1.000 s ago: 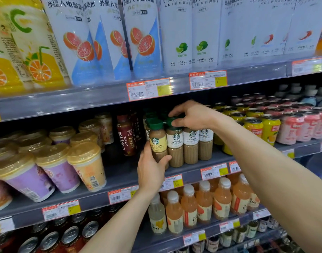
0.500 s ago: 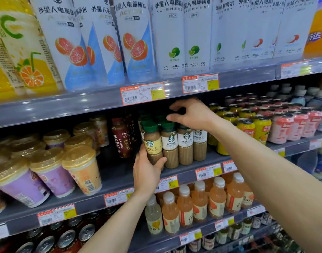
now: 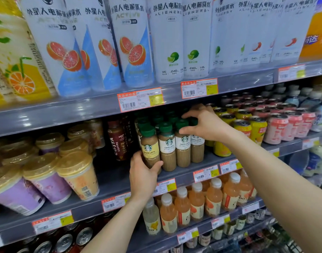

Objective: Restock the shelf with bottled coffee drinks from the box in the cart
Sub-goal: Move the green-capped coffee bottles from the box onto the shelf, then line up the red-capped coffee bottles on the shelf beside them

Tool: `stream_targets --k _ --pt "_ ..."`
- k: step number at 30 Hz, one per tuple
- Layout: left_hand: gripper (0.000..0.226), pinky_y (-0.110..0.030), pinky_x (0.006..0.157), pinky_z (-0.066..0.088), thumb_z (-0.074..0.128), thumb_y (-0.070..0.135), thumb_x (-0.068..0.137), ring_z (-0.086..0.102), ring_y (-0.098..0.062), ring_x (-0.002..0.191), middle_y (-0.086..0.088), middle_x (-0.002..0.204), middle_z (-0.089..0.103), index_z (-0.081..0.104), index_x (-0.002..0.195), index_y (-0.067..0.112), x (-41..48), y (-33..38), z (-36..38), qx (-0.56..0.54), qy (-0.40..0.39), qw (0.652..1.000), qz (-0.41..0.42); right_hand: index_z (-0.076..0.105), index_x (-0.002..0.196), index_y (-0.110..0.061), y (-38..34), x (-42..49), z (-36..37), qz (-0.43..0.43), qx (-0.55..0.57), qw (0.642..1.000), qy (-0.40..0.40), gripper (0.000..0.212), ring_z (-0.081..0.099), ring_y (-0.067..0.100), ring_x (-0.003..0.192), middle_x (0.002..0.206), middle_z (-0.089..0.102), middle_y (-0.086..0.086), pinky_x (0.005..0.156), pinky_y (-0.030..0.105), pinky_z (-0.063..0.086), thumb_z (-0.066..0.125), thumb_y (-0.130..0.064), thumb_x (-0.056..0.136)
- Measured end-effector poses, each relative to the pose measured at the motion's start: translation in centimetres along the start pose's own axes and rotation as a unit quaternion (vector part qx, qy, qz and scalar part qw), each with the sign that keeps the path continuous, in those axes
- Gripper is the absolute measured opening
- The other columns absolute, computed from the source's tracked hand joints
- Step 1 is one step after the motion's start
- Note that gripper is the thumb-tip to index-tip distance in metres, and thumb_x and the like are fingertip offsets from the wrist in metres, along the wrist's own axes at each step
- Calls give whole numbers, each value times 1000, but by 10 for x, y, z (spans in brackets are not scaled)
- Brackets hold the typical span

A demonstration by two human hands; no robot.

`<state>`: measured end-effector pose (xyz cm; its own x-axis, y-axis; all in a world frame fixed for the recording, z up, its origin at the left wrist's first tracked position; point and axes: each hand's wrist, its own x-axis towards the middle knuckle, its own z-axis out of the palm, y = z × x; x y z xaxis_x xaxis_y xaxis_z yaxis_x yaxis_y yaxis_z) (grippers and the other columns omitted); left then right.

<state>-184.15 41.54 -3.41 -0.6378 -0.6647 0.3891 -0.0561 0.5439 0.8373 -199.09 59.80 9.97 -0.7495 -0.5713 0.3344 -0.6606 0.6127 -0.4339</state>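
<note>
Your left hand (image 3: 143, 173) wraps round the base of the Cheese Latte bottle (image 3: 149, 148), which stands upright at the front of the middle shelf (image 3: 112, 178). Your right hand (image 3: 206, 125) curls thumb and forefinger round the green cap of a Caffe Latte bottle (image 3: 183, 150). The front row holds four clear bottles of tan coffee: one yellow-labelled, three white-labelled, all green-capped and touching side by side.

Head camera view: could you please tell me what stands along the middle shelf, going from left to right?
Lidded cups → Costa Coffee bottle → Cheese Latte bottle, gripped by the left hand → Caffe Latte bottles, one cap pinched by the right hand → yellow cans → pink cans → pale bottles.
</note>
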Motion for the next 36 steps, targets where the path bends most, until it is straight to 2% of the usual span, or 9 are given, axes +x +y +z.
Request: stream_targets --k 8,11,13,17,19,21,24,28,36 --pt "63 -26 87 40 85 37 76 53 -9 110 11 118 54 51 128 27 -1 3 -1 -5 -4 1000 -1 58 130 -32 0 6 9 12 9 1000 -4 59 32 26 138 143 43 6 108 36 33 79 -49 77" --pt "80 -28 98 41 86 38 76 48 -14 125 3 133 50 43 141 21 -4 7 -3 2 -8 1000 -4 50 140 -32 -3 -3 7 13 15 1000 17 73 30 26 140 147 41 5 108 36 32 79 -52 76" --pt "92 -28 109 33 84 40 76 37 -16 136 -3 143 40 33 149 17 -9 12 -7 28 13 999 14 49 142 -29 -4 -19 6 5 30 998 63 74 32 25 137 145 43 4 108 36 32 77 -53 77" --pt "79 -16 113 22 71 46 85 23 5 138 13 145 32 29 149 26 -40 16 -11 24 59 992 105 56 133 -20 -1 -80 31 -13 75 985 155 57 39 16 132 136 50 -1 107 25 29 65 -47 84" --pt "65 -10 114 19 62 47 89 24 6 140 26 143 30 31 145 33 -69 8 -5 18 33 988 151 57 132 -22 1 -120 63 0 95 985 144 52 38 9 132 137 49 -5 107 20 26 64 -43 86" --pt "58 -17 116 21 56 45 90 28 1 142 28 146 31 35 143 35 -100 -8 1 14 -14 987 160 56 134 -22 3 -156 99 26 107 989 97 53 37 7 135 140 49 -6 111 23 28 63 -43 86" --pt "55 -31 116 29 64 34 90 36 -10 140 11 146 42 45 140 25 -141 -42 10 69 -126 984 105 54 139 -20 15 -204 150 82 97 992 4 54 37 15 138 144 48 -1 115 28 31 64 -38 90" --pt "62 -30 111 33 63 34 92 35 -19 139 -1 148 44 39 148 20 -188 -69 1 166 -287 943 -24 51 140 -24 25 -264 183 139 74 985 -73 51 40 17 133 137 51 -5 108 27 36 58 -40 92" --pt "58 -42 111 37 68 35 89 42 -26 134 -5 139 53 48 140 16 -246 -67 2 192 -333 923 32 52 139 -26 34 -361 170 232 48 970 -58 60 37 14 134 138 52 -4 107 21 30 51 -53 85"
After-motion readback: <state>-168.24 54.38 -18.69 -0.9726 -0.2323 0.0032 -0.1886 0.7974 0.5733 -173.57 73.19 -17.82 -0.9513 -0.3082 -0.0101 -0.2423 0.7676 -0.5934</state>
